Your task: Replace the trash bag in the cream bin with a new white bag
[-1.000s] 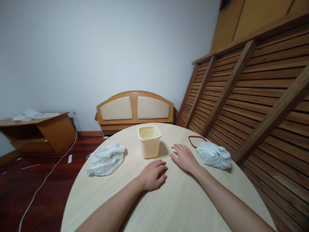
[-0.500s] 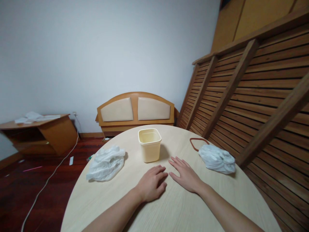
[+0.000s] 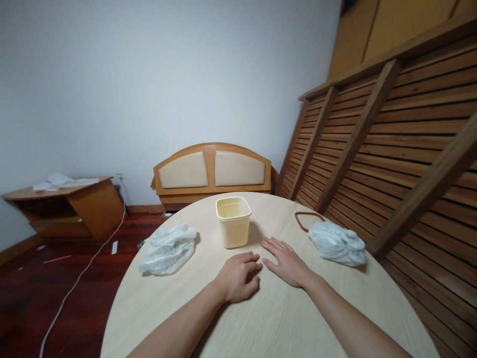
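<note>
My left hand rests palm down on the round pale wooden table, its fingers loosely curled and holding nothing. My right hand lies flat beside it with the fingers stretched out, the two hands almost touching. Just beyond them stands an empty cream square plastic container. A crumpled white plastic bag lies left of the container. Another crumpled white bag lies to the right, with a reddish-brown rubber ring behind it.
A slatted wooden bed frame leans along the right, close to the table edge. A padded headboard stands against the white wall behind. At left are a low wooden cabinet and a white cable on the dark red floor.
My right hand has drawn back from near the right bag toward my left hand. The view has shifted slightly to the left.
</note>
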Demonstrator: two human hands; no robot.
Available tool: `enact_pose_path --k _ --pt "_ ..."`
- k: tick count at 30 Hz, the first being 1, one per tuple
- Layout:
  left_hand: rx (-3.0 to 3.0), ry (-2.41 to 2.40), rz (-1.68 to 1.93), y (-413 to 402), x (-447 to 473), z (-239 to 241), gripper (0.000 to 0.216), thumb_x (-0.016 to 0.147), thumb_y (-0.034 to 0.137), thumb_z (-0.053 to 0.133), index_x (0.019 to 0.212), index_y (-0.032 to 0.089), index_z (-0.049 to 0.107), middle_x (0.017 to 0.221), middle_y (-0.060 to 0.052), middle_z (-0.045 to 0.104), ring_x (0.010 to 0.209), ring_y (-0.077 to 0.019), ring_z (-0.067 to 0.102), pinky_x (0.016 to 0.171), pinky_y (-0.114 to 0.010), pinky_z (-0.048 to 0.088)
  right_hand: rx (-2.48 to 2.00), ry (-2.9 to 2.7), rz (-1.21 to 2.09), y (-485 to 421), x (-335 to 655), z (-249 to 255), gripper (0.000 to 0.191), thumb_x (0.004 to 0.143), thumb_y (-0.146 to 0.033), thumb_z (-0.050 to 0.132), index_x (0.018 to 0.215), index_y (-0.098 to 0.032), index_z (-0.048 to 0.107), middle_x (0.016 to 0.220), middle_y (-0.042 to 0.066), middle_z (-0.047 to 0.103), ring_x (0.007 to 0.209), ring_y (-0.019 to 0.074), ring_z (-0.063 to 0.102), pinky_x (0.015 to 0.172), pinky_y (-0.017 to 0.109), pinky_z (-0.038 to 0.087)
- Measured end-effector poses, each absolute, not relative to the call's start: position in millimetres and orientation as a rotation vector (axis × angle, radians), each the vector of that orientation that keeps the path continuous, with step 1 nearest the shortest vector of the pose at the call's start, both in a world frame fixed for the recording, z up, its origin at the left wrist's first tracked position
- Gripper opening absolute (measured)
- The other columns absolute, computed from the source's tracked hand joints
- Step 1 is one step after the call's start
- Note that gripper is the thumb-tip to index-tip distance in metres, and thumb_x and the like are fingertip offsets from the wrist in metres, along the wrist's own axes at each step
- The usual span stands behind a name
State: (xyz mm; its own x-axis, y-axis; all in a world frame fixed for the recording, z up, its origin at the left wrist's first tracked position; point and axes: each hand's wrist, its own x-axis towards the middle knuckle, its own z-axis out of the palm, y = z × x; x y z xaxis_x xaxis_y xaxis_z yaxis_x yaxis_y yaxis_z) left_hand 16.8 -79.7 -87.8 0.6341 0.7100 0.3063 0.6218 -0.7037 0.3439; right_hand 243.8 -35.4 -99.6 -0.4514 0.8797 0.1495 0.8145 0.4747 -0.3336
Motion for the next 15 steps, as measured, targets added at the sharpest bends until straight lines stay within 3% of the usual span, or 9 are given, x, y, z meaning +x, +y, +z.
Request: enact_pose_path --k 7,12,15 --pt "2.737 0.945 0.578 -64.7 14.8 -79.9 0.038 0.084 0.03 0.062 0.12 0.019 0.068 0.138 -0.011 0.063 0.127 -0.0253 0.06 0.113 -0.037 0.043 -1.462 -2.484 0.335 -13.7 242.2 -86.6 0.069 0.095 -0.061 0.044 0.149 -0.018 0.047 0.162 0.012 0.034 0.152 0.0305 0.025 0.123 0.051 0.018" --pt "2.75 0.802 0.468 -45.3 7.3 -77.3 0.046 0.085 0.034 0.061 0.129 0.02 0.064 0.147 -0.013 0.055 0.137 -0.0272 0.052 0.116 -0.038 0.041 -1.382 -2.54 0.368 20.8 241.8 -73.6 0.057 0.094 -0.039 0.047 0.144 -0.014 0.053 0.158 0.013 0.041 0.149 0.0264 0.032 0.124 0.044 0.022" --pt "2.681 0.874 0.433 -40.8 5.4 -75.0 0.054 0.083 0.034 0.063 0.136 0.022 0.059 0.152 -0.012 0.05 0.142 -0.0281 0.046 0.12 -0.041 0.036 -1.41 -2.503 0.373 32.4 243.5 -81.8 0.061 0.093 -0.042 0.049 0.149 -0.016 0.048 0.162 0.012 0.035 0.152 0.0274 0.027 0.125 0.048 0.016"
